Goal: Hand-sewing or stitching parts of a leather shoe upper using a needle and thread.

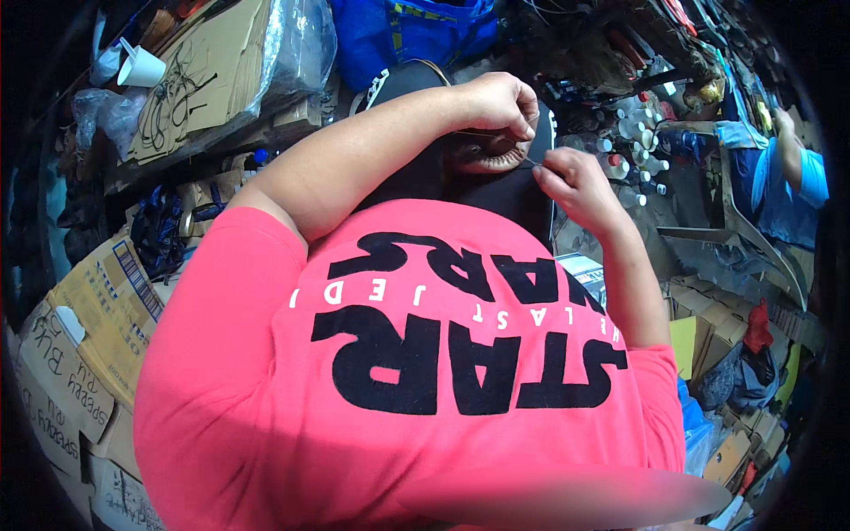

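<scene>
A brown shoe with a pale stitched edge rests between my legs, against my black trousers. Just above it, my left hand is closed in a fist, its back turned up; what its fingers grip is hidden. Beside the shoe's right end, my right hand is closed in a pinch. A thin dark thread runs from its fingers toward the shoe's edge. Most of the shoe is covered by the left hand or lost in shadow.
Flattened cardboard with dark cords and a white cup lie at the upper left. Beyond my knees is a blue bag. Several plastic bottles stand to the right, near another person's blue sleeve. Cardboard boxes fill the left side.
</scene>
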Demonstrator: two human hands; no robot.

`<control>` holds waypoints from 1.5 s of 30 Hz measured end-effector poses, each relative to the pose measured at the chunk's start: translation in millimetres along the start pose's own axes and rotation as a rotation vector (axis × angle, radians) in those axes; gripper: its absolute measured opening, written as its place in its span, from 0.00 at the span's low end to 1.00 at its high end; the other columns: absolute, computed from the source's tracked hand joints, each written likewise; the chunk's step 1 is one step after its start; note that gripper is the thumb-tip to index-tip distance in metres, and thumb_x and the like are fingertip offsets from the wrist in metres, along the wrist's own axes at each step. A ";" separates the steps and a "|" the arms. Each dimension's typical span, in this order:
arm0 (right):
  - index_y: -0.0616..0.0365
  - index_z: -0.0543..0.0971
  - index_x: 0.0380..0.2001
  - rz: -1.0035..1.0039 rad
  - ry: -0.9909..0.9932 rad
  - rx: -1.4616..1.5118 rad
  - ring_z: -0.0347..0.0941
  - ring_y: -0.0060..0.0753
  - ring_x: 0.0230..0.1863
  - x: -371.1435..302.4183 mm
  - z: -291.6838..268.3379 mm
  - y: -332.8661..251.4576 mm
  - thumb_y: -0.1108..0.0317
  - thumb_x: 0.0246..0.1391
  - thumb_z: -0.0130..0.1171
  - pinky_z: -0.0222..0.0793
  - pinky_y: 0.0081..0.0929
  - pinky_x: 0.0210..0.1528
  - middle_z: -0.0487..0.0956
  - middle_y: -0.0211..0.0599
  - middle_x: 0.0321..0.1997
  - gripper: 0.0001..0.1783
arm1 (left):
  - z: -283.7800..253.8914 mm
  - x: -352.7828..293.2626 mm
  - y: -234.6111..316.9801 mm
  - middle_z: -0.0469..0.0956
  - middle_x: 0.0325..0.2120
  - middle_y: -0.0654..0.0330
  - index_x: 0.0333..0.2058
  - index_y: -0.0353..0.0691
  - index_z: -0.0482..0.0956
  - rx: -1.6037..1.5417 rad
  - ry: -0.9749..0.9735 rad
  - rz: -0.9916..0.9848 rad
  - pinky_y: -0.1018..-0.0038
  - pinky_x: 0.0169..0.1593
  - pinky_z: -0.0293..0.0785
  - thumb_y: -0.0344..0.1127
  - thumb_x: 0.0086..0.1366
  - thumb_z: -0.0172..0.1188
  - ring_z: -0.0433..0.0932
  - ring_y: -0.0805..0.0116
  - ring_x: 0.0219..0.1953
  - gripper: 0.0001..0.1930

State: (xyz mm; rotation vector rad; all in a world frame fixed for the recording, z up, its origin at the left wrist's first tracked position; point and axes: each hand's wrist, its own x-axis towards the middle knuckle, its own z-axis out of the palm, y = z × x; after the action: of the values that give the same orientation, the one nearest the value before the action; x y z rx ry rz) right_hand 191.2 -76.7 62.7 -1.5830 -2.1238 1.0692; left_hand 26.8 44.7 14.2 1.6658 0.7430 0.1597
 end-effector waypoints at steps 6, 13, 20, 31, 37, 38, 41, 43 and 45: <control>0.63 0.77 0.24 0.131 0.233 0.463 0.66 0.22 0.25 -30.7 -13.1 0.1 0.70 0.51 0.59 0.61 0.21 0.29 0.69 0.32 0.21 0.07 | -18.4 2.0 -9.3 0.78 0.25 0.67 0.30 0.37 0.80 -0.157 -0.109 -0.019 0.79 0.34 0.70 0.30 0.50 0.66 0.74 0.78 0.28 0.08; 0.56 0.81 0.38 0.109 0.225 0.062 0.71 0.31 0.28 -5.6 2.5 4.1 0.73 0.48 0.59 0.66 0.24 0.32 0.72 0.37 0.26 0.11 | -30.1 -1.7 -0.7 0.79 0.36 0.61 0.45 0.36 0.78 -0.112 -0.354 -0.010 0.78 0.46 0.68 0.29 0.54 0.61 0.75 0.74 0.37 0.18; 0.55 0.81 0.37 0.111 0.204 -0.022 0.73 0.37 0.31 1.4 0.9 6.8 0.73 0.47 0.57 0.68 0.28 0.35 0.73 0.39 0.27 0.12 | -31.0 -6.0 2.7 0.79 0.37 0.61 0.47 0.36 0.77 -0.113 -0.391 -0.072 0.76 0.47 0.68 0.27 0.55 0.55 0.75 0.74 0.37 0.19; 0.51 0.82 0.37 0.084 0.144 -0.115 0.72 0.38 0.29 14.8 -16.8 -5.3 0.76 0.43 0.58 0.68 0.30 0.33 0.70 0.38 0.26 0.14 | -29.6 5.4 -3.9 0.80 0.32 0.64 0.41 0.35 0.80 -0.116 -0.343 -0.032 0.78 0.43 0.70 0.29 0.54 0.61 0.75 0.77 0.33 0.14; 0.52 0.82 0.36 0.012 0.085 -0.233 0.72 0.39 0.29 19.7 -26.3 -10.4 0.76 0.43 0.58 0.69 0.30 0.32 0.71 0.39 0.25 0.14 | -31.3 6.9 -6.0 0.79 0.32 0.64 0.43 0.35 0.79 -0.156 -0.391 -0.038 0.79 0.43 0.70 0.29 0.54 0.60 0.76 0.77 0.34 0.15; 0.53 0.82 0.36 0.020 0.075 -0.293 0.73 0.39 0.29 19.4 -27.2 -13.4 0.76 0.43 0.58 0.69 0.30 0.33 0.71 0.39 0.25 0.13 | -32.2 6.7 -7.3 0.79 0.32 0.64 0.43 0.35 0.79 -0.157 -0.391 -0.041 0.79 0.43 0.70 0.29 0.54 0.60 0.76 0.77 0.34 0.15; 0.52 0.82 0.35 -0.091 0.112 -0.274 0.73 0.39 0.28 24.2 -18.4 -4.1 0.75 0.43 0.59 0.69 0.30 0.33 0.72 0.40 0.24 0.13 | -35.6 6.8 -4.9 0.79 0.34 0.63 0.45 0.35 0.78 -0.118 -0.461 -0.003 0.78 0.45 0.70 0.27 0.54 0.57 0.75 0.76 0.36 0.17; 0.52 0.82 0.34 -0.046 0.112 -0.185 0.73 0.40 0.29 22.0 -17.5 0.4 0.75 0.43 0.59 0.70 0.30 0.33 0.72 0.40 0.25 0.12 | -36.4 4.0 -2.5 0.79 0.35 0.62 0.46 0.36 0.77 -0.118 -0.482 -0.059 0.78 0.46 0.70 0.25 0.54 0.54 0.75 0.75 0.37 0.19; 0.51 0.83 0.34 -0.004 0.109 -0.095 0.74 0.41 0.29 22.3 -18.8 1.6 0.74 0.43 0.59 0.70 0.30 0.33 0.73 0.40 0.25 0.12 | -36.5 2.6 -1.5 0.79 0.35 0.62 0.46 0.36 0.77 -0.117 -0.474 -0.055 0.78 0.46 0.70 0.24 0.54 0.53 0.75 0.75 0.37 0.19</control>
State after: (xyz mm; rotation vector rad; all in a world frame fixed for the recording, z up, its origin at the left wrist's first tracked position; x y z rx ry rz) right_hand 195.9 -48.8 70.1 -1.6393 -2.1325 0.8714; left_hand 10.3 76.7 21.1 1.4903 0.4098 -0.2220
